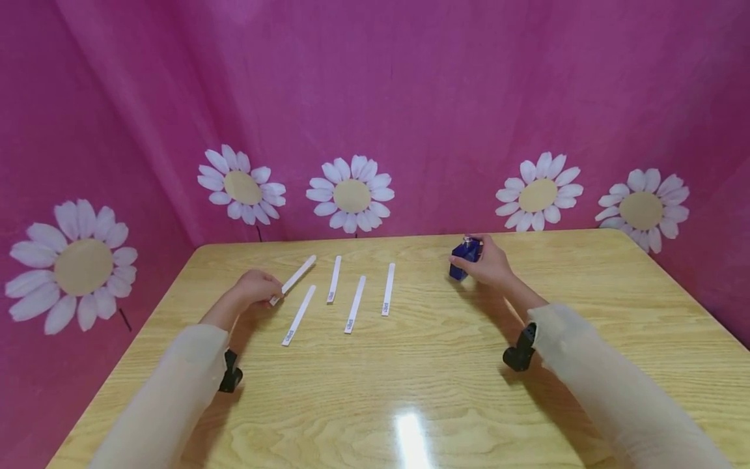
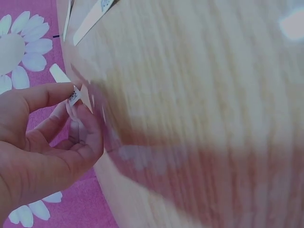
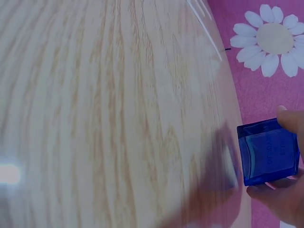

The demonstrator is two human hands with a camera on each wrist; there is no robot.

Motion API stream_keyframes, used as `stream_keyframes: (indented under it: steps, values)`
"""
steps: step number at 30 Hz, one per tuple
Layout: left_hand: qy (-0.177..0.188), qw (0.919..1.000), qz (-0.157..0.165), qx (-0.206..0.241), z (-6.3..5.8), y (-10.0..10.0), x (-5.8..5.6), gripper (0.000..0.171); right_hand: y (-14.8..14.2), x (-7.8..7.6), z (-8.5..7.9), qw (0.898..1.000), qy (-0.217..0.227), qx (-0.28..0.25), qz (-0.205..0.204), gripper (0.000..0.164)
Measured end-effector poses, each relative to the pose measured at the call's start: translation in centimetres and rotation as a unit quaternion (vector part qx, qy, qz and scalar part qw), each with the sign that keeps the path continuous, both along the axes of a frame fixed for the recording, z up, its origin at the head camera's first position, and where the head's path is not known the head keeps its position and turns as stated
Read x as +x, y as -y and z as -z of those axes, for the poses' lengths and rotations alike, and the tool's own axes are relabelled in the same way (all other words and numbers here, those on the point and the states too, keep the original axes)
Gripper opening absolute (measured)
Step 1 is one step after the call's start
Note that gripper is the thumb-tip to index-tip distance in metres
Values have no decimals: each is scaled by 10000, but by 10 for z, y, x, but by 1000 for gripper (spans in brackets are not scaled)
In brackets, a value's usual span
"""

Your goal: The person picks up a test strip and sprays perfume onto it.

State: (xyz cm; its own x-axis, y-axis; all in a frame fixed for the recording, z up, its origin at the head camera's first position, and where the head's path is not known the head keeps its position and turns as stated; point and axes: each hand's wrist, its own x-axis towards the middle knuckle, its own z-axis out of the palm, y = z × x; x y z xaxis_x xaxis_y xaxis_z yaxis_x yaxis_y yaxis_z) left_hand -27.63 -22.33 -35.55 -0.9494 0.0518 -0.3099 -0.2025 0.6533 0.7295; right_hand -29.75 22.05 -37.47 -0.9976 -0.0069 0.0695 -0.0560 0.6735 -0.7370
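My left hand pinches the near, printed end of a white paper strip between thumb and fingers. In the left wrist view, the printed end of that strip shows between the fingertips. Toward the back right, my right hand holds a dark blue glass bottle with a silver neck, thumb on one side and fingers on the other. Its square base with raised lettering faces the right wrist camera, so the bottle is tilted up off the table.
Several more white strips with printed near ends lie spread between the hands, one of them a strip at the right of the group. They rest on a wood-grain table. A pink curtain with white daisies hangs behind its far edge.
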Motion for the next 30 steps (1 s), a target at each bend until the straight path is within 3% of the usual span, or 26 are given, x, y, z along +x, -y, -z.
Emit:
stream_keyframes:
  steps: [5,13,23,30]
  values:
    - [-113,9996,-206,169,5,0,5,35,-1,6,-3,9999,60,-107,12,75]
    - [-92,9993,-213,300,4,0,11,35,-3,19,-5,9994,-168,-81,-276,71]
    - [60,9994,42,341,6,0,12,34,-2,31,-6,9980,-347,5,-533,69]
    - [54,9975,448,545,5,-7,16,29,-4,38,-9,9928,-874,-164,-797,69]
